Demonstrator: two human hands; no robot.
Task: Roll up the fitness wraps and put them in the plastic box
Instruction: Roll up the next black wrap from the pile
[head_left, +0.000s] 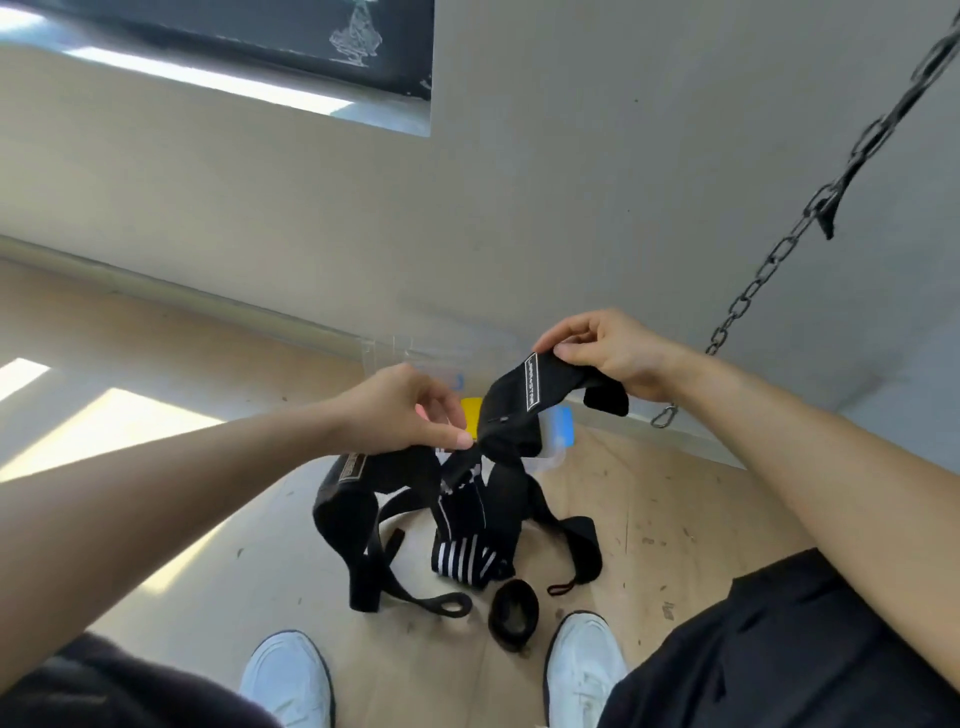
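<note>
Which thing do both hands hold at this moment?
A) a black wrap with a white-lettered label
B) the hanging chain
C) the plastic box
A: the left hand and the right hand each pinch the black wrap stretched between them. The plastic box sits on the floor behind it, and the chain hangs untouched to the right.
</note>
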